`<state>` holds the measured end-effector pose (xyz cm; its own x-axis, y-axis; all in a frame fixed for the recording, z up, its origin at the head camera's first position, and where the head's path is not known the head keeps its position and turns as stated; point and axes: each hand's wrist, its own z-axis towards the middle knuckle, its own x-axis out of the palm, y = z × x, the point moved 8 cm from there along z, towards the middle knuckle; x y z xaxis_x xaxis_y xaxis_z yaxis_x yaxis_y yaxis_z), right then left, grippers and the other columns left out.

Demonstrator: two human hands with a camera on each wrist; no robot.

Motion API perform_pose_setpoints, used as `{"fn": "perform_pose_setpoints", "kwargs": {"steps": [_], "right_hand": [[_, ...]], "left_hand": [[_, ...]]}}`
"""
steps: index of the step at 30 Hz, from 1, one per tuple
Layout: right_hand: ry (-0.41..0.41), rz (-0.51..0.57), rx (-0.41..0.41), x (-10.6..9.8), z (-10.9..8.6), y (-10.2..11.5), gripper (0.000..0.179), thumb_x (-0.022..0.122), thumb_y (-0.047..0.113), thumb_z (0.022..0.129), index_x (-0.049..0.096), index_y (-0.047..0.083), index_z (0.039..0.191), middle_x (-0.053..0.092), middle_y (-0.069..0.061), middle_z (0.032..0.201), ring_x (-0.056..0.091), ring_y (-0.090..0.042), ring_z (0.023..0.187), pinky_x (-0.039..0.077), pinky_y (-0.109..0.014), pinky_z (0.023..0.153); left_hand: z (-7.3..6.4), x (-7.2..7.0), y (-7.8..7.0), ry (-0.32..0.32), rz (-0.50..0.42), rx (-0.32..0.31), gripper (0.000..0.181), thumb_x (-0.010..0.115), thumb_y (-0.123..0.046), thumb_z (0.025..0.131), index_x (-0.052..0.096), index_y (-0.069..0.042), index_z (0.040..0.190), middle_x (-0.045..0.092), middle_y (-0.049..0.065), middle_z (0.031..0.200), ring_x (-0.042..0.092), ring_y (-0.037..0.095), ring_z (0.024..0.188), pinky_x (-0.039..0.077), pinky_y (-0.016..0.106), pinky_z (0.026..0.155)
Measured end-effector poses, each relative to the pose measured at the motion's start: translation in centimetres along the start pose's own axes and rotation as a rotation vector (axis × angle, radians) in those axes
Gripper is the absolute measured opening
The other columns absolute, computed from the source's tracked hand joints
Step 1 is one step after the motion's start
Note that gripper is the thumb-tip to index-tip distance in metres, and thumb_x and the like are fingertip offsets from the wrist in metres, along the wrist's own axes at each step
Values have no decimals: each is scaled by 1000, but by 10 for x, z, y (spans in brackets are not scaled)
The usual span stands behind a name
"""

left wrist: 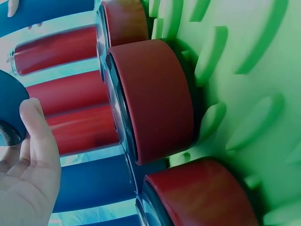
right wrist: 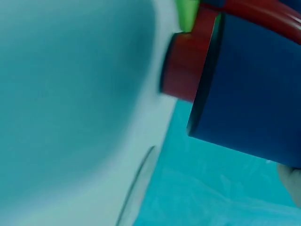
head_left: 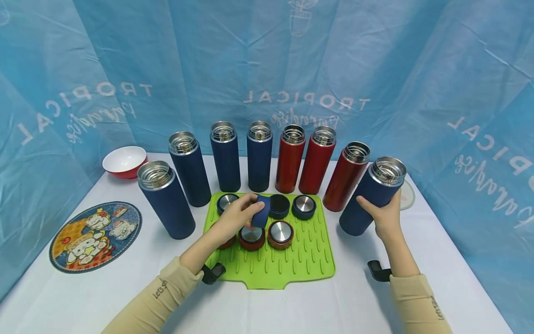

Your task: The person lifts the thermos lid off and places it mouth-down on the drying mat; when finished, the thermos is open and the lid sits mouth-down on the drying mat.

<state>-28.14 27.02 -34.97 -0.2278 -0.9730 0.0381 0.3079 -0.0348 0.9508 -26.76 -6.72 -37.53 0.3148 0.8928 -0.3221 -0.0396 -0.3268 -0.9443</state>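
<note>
My left hand [head_left: 238, 214] pinches a dark blue bottle lid [head_left: 261, 211], turned on its side above the green mat [head_left: 308, 262]. In the left wrist view, the thumb of that hand [left wrist: 33, 169] presses the rim of the lid [left wrist: 10, 108]. At the right, my right hand [head_left: 387, 217] grips a blue uncapped bottle [head_left: 367, 204] round its body. The right wrist view shows the base of that bottle [right wrist: 249, 89] seemingly raised off the table. Beneath my left hand, red lids [head_left: 280, 234] line the mat's middle; behind them stand blue lids [head_left: 304, 207].
Behind the mat, uncapped blue bottles [head_left: 258, 162] and red bottles [head_left: 289, 162] stand in an arc. A red-and-white bowl [head_left: 125, 162] and a round cartoon placemat [head_left: 96, 236] lie at left. A pale round mat [head_left: 408, 195] is partly hidden behind the right hand.
</note>
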Motion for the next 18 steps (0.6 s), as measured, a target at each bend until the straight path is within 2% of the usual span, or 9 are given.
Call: {"fn": "perform_pose_setpoints", "kwargs": {"steps": [6, 10, 14, 18], "right_hand": [[19, -72, 50, -9, 2, -20, 91, 67, -13, 72, 22, 25, 141, 38, 5, 129, 39, -15, 117, 34, -43, 100], [21, -84, 56, -13, 3, -28, 95, 69, -13, 72, 19, 27, 142, 37, 4, 131, 38, -16, 119, 35, -40, 100], [29, -99, 52, -15, 4, -32, 96, 70, -11, 71, 18, 27, 143, 35, -2, 136, 36, -18, 122, 29, -47, 104], [58, -135, 59, -14, 3, -33, 98, 71, -8, 72, 14, 27, 144, 30, -7, 141, 32, -22, 126, 24, -53, 106]], "left_hand": [[0, 5, 1, 23, 61, -8, 47, 52, -39, 92, 48, -9, 129, 59, 11, 95, 57, 26, 70, 49, 39, 71], [0, 12, -2, 48, 123, 9, 51, 60, -38, 88, 47, -15, 131, 58, 10, 106, 60, 28, 69, 51, 41, 68], [3, 22, -7, 56, 244, 78, 54, 68, -36, 82, 49, -24, 131, 50, 9, 126, 59, 25, 93, 50, 42, 78], [6, 34, -14, 61, 366, 142, 67, 74, -34, 76, 44, -23, 135, 44, 8, 133, 48, 25, 116, 43, 46, 92]]}}
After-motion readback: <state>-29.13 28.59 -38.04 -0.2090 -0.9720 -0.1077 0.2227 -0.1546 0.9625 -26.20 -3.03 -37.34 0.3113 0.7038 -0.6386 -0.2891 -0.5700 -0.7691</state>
